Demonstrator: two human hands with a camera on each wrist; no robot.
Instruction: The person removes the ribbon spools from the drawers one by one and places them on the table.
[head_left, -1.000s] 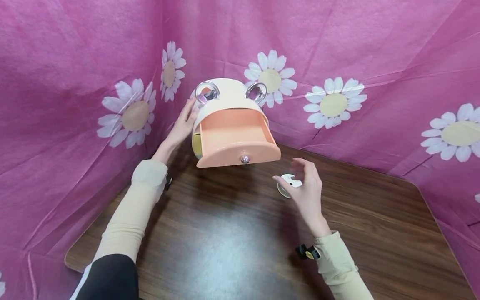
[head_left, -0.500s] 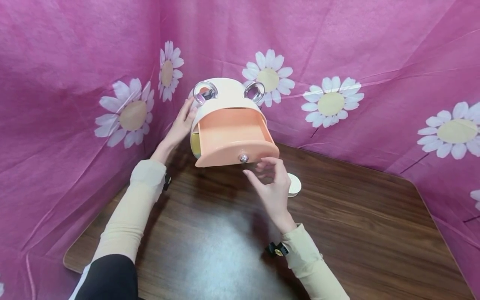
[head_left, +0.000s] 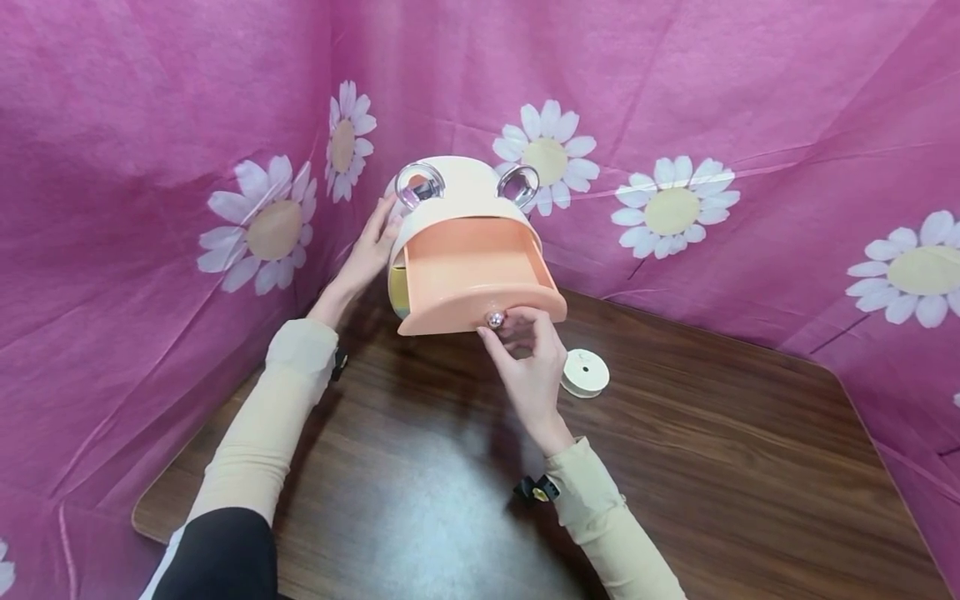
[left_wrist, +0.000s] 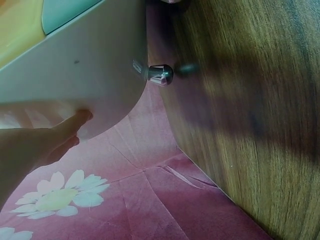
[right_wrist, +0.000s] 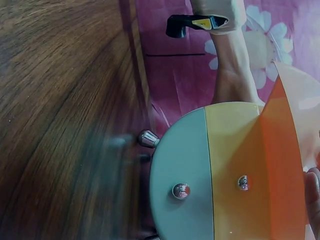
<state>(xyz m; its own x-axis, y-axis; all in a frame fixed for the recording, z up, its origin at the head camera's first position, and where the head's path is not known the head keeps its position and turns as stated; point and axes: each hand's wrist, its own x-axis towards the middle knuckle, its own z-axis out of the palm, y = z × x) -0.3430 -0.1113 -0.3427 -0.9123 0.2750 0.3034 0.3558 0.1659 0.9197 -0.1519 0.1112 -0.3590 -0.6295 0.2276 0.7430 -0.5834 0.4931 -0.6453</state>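
A small rounded white drawer cabinet [head_left: 459,185] with two silver rings on top stands on the table. Its orange top drawer [head_left: 472,258] is pulled out and bare inside. My left hand [head_left: 369,250] rests against the cabinet's left side, fingers fairly straight along the white wall in the left wrist view. With thumb and index finger, my right hand [head_left: 534,362] pinches the silver knob [head_left: 494,319] on the drawer front. Below that drawer, the right wrist view shows a yellow drawer [right_wrist: 232,150] and a green drawer [right_wrist: 182,155], both pushed in.
A white ribbon spool [head_left: 586,372] lies on the brown wooden table [head_left: 712,467], just right of my right hand. Pink cloth [head_left: 735,75] with white daisies hangs behind and to the left. The cabinet stands on short silver feet [left_wrist: 161,74].
My right hand has moved left from over the spool to the orange drawer's knob and taken hold of it, uncovering the spool. The left hand and the drawer have stayed put.
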